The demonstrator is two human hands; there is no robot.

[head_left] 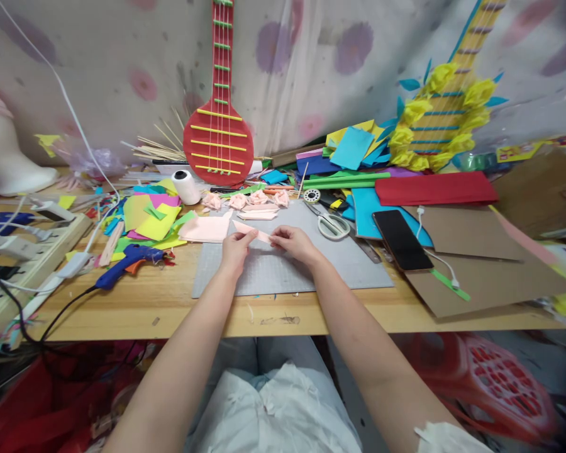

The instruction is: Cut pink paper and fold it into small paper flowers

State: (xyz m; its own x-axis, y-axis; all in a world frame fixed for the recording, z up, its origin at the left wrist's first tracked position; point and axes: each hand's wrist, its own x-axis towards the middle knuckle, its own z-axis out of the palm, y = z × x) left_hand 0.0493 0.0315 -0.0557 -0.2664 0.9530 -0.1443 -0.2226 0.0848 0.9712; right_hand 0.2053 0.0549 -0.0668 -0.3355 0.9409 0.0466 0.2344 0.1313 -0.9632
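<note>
Between my two hands a strip of pale pink paper [263, 236] is stretched above the grey cutting mat [306, 280]. My left hand [237, 250] pinches its left part, with a pointed end sticking up past the fingers. My right hand [293, 243] pinches the other end between thumb and fingers. Just left of my left hand lies a stack of pink paper pieces [205, 229]. Beyond my hands are more pink strips [258, 212] and several pink paper flowers [258, 198] in a row. White-handled scissors [332, 226] rest on the mat to the right.
A blue glue gun [129, 263] with its cable lies at left, by a power strip [33, 264]. At the back stand a red paper lute [219, 141] and a yellow flowered instrument [441, 119]. A phone [402, 240] sits on brown cardboard [481, 283] at right.
</note>
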